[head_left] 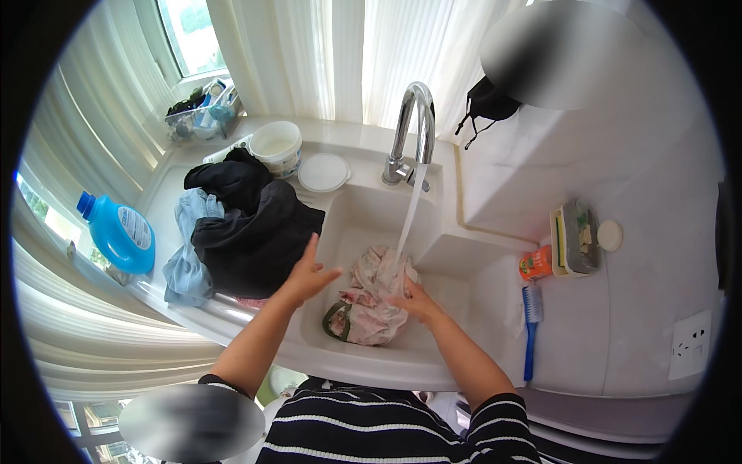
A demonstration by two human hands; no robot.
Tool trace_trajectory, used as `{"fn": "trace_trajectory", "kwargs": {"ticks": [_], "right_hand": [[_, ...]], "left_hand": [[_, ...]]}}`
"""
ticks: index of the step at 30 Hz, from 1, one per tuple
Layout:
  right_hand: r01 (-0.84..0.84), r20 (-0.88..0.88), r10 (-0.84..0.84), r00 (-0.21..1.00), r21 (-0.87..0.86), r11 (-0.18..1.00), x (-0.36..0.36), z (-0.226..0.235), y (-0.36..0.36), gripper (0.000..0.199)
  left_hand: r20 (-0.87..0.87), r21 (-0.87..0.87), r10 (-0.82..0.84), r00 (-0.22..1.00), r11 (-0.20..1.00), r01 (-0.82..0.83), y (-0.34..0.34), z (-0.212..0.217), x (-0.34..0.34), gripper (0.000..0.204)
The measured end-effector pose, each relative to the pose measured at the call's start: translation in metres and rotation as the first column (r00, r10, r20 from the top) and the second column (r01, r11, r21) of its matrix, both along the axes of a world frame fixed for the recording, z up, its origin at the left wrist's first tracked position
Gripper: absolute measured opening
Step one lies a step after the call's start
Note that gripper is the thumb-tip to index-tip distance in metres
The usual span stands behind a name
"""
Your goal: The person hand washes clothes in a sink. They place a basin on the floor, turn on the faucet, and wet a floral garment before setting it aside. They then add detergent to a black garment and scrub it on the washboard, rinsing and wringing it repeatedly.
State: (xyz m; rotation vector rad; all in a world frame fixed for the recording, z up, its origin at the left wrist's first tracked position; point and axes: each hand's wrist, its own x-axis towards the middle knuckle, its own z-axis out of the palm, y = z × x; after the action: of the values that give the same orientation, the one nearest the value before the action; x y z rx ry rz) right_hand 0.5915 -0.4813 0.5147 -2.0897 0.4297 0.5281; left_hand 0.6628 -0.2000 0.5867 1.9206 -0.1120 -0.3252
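Left hand [309, 274] raised, palm open, fingers spread, touching nothing, left bare forearm angled up from lower left, right hand [415, 300] lower, fingers curled downward, pressing, right forearm extended, striped sleeves at both elbows

White sink unit [363, 363] — basin holds a floral cloth [369, 298]. Left of the basin: dark clothes [251, 224], blue garment [185, 255], blue detergent bottle [120, 232]. Behind it — tub [276, 147], lid [324, 172]. Right: blue brush [531, 325].

Right hand [413, 300] fingertips buried in wet cloth [367, 305].
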Motion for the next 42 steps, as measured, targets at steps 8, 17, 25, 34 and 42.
{"fn": "trace_trajectory", "kwargs": {"ticks": [8, 17, 25, 34, 42], "right_hand": [[-0.507, -0.026, 0.527, 0.849, -0.321, 0.800, -0.015, -0.006, 0.051, 0.044], [-0.364, 0.363, 0.560, 0.744, -0.482, 0.797, 0.018, 0.159, 0.029, 0.024], [-0.497, 0.134, 0.608, 0.783, -0.454, 0.740, 0.006, 0.071, 0.013, 0.046], [-0.676, 0.131, 0.699, 0.703, -0.185, 0.714, 0.005, 0.037, 0.023, 0.050], [-0.523, 0.168, 0.542, 0.824, -0.145, 0.840, 0.017, 0.047, 0.017, 0.045]], "left_hand": [[-0.207, -0.173, 0.230, 0.951, 0.948, -0.267, 0.043, 0.059, 0.004, 0.082], [-0.214, -0.106, -0.054, 0.975, 0.994, 0.032, 0.001, 0.012, -0.014, 0.090], [-0.330, -0.302, 0.304, 0.893, 0.863, -0.406, 0.077, 0.059, 0.001, 0.104], [-0.320, -0.284, 0.529, 0.786, 0.738, -0.612, 0.160, 0.060, 0.016, 0.099], [-0.304, -0.207, 0.569, 0.764, 0.743, -0.636, 0.181, 0.058, 0.056, 0.102]]}}
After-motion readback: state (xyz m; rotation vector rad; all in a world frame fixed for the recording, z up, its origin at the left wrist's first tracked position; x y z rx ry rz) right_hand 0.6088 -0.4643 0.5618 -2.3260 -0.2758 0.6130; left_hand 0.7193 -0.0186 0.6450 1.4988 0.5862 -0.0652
